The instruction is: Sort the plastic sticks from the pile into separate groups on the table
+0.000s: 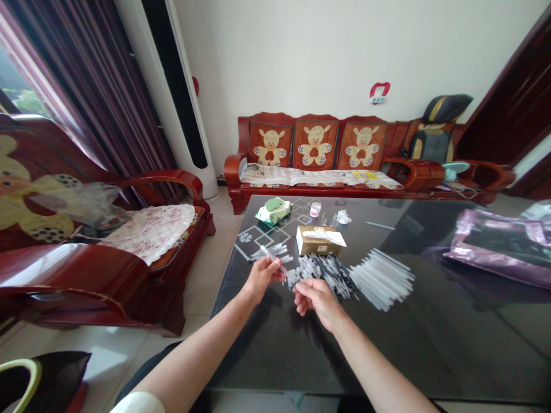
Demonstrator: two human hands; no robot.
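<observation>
Two bare hands meet over the dark glossy table (275, 355) in front of me, and the slim clear tube (269, 253) is in the left hand (263, 277). Thumb and fingers are closed on it in a light pinch, gripping it toward its nearer end, so that the longer part stands out past the fingertips. Its long axis runs slantwise: the far end points forward and to the person's left, toward the green wipes pack (274, 211), while the near end comes back toward the right hand (316, 298). The tube looks raised above the tabletop, with a small bunch of loose tubes (279, 249) lying just behind it.

The right hand is just beside, a small gap from the left, its thumb and forefinger drawn together and the other fingers curled under. From where I stand I cannot tell whether something small sits between those fingertips. Right beyond them spreads a heap of whitish pieces and black sticks (331, 272), lying before a gold tissue box (321, 241). Farther to the right, a broad row of pale tubes (383, 279) lies side by side, their length slanting away toward the person's left.
</observation>
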